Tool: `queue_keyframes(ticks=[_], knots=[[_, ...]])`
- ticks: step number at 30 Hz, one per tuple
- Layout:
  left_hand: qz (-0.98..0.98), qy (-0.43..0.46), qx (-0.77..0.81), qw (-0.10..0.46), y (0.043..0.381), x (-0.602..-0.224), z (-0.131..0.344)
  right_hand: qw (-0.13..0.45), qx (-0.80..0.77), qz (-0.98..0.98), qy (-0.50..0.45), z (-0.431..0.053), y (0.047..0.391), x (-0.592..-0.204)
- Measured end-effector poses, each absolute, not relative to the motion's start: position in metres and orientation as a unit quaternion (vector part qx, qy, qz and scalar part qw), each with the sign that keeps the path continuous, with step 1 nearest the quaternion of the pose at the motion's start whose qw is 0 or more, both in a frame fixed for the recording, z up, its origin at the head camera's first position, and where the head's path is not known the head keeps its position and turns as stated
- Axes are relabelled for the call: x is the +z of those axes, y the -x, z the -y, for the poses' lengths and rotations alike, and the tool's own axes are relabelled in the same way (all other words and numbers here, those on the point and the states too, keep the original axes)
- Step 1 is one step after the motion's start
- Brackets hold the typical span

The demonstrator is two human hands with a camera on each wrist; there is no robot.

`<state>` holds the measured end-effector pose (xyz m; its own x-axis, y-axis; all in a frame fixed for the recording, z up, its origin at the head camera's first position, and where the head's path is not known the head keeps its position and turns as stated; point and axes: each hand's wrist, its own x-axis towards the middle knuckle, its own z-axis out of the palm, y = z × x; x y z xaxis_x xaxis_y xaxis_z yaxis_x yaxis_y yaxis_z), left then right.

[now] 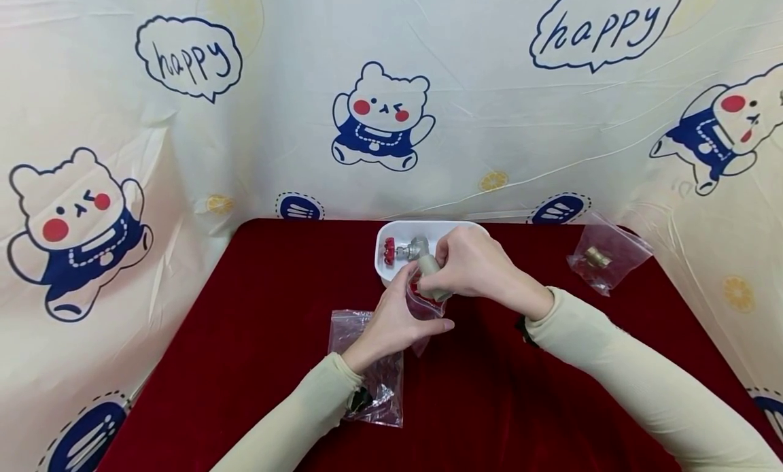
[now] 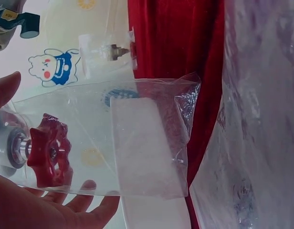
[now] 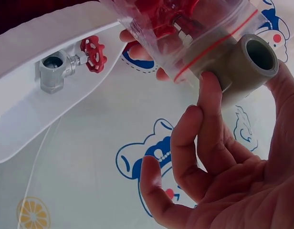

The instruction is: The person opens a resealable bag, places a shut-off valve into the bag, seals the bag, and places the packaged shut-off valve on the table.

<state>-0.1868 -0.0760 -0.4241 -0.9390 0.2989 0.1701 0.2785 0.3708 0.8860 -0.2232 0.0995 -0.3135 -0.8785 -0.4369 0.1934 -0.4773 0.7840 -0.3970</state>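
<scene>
My right hand [image 1: 474, 262] pinches the grey-tan plastic body of a valve [image 3: 228, 71] between thumb and fingers. The valve's red handwheel [image 2: 50, 151] is inside a clear zip bag [image 2: 92, 107], while the open pipe end of the body sticks out past the bag's red zip line. Around the bag from the left, my left hand [image 1: 391, 317] holds it with curled fingers below the handwheel. Just beyond both hands, a silver metal valve [image 1: 418, 246] with its own red handwheel [image 1: 389, 251] lies in a white tray [image 1: 391, 223].
A flat clear zip bag [image 1: 385, 394] lies on the dark red cloth [image 1: 269, 309] beneath my left forearm. Toward the table's right edge is another clear bag [image 1: 630, 251] holding a brass-coloured fitting [image 1: 597, 257]. Printed curtains [image 1: 465, 139] stand behind and at both sides.
</scene>
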Motion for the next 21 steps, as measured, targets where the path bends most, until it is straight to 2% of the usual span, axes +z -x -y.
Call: queue_keyframes(ticks=[13,21], knots=[[-0.833,-0.159,0.530,0.012,0.187,-0.424,0.074,0.046,0.198,0.943,-0.263,-0.096,0.223,-0.323],[-0.817,-0.179,0.548,0.006,0.190,-0.425,0.073,0.043,0.195,0.945,-0.260,-0.092,0.223,-0.325]])
